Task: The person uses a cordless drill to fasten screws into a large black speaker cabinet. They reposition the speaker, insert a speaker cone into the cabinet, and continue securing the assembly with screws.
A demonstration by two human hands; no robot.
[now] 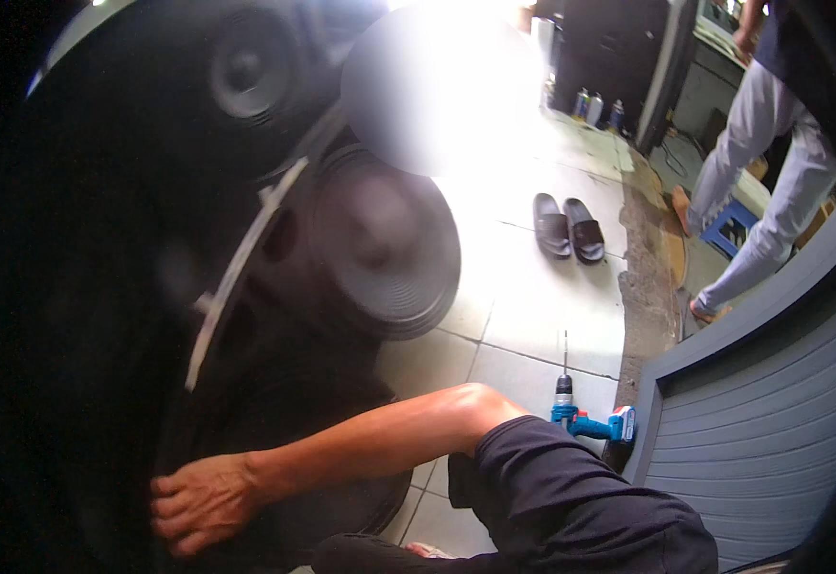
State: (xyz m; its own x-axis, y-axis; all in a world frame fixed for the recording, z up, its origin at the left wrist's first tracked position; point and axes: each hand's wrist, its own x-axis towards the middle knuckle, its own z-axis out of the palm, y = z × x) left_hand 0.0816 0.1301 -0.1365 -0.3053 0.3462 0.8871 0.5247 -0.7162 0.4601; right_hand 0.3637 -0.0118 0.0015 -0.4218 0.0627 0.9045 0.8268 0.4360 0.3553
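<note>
My right hand is at the lower left, back upward and fingers curled in against the dark side of a large black speaker cabinet. Whatever the fingers grip is lost in shadow. The bare right forearm reaches across from a bent elbow below a dark sleeve. Two round speaker cones show on the cabinet: a smaller one at the top and a bigger one in the middle. A pale narrow strip with short side tabs runs down beside the bigger cone. My left hand is out of view.
A blue cordless drill with a long bit lies on the tiled floor beyond my elbow. Dark slides sit farther off. A grey louvred panel leans at right. Another person stands near a blue stool. Spray cans line the back.
</note>
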